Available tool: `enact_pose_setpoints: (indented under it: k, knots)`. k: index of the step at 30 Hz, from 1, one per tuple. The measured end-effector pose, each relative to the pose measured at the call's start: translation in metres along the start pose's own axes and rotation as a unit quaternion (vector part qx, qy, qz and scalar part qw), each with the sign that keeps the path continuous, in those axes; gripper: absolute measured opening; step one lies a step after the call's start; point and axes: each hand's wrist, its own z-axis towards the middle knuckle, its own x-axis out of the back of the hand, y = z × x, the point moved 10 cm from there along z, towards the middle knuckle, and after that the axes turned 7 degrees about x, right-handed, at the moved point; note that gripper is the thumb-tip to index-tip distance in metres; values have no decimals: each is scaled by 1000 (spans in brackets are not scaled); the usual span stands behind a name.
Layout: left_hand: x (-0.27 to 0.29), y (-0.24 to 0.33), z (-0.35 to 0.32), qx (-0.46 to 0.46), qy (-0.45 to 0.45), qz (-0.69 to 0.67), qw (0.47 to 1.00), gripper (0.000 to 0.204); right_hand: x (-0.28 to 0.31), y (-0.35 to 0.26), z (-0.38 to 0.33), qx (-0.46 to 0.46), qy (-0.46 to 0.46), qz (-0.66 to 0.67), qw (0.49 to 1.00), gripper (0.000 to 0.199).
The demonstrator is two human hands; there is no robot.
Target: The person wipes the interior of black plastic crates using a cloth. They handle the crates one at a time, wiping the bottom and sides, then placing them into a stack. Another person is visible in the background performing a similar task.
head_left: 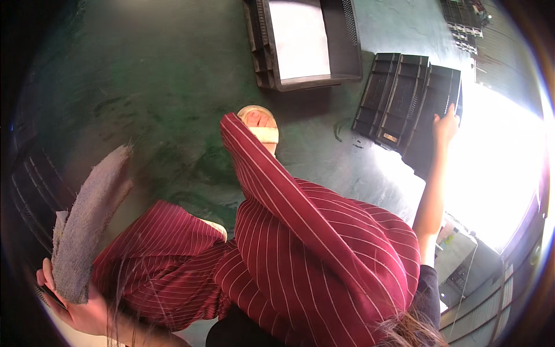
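Note:
At the lower left, my left hand (87, 315) is closed around a grey, fuzzy cloth (87, 225). The cloth is folded long and its free end points up and away from me. My right arm reaches out to the right, where my right hand (446, 126) grips the side of a black plastic crate (399, 104) with ribbed walls. That crate appears tilted, its ribbed outside showing toward me. Some of my right fingers are hidden against the crate.
Ahead on the green floor (167, 69) stands another black crate (266, 52) with a white sheet (300, 40) inside. Dark ribbed crates (34, 191) are at the left edge. My legs in red striped trousers (324, 248) fill the lower middle. Bright glare covers the right.

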Motion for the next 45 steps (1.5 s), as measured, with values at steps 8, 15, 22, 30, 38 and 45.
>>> enact_pose_setpoints:
  k: [8, 15, 22, 30, 38, 45]
  knots:
    - [29, 2, 7, 5, 36, 38, 999, 39, -9, 12, 13, -18, 11, -3, 1000, 53]
    - [-23, 7, -14, 81, -376, -167, 908, 38, -26, 11, 21, -26, -35, -20, 999, 50]
    - [-1, 9, -3, -18, 76, 161, 984, 39, -14, -2, 17, -59, -70, -25, 996, 51]
    - [28, 17, -10, -16, 38, 1, 999, 51, 73, -110, -22, 49, 259, 142, 954, 48]
    - [-157, -59, -84, 164, -546, 259, 780, 67, 259, -460, -288, 263, -657, 676, -205, 90]
    - [-106, -27, -57, -90, -300, 625, 715, 54, 215, -499, -292, 73, -703, 694, -137, 42]
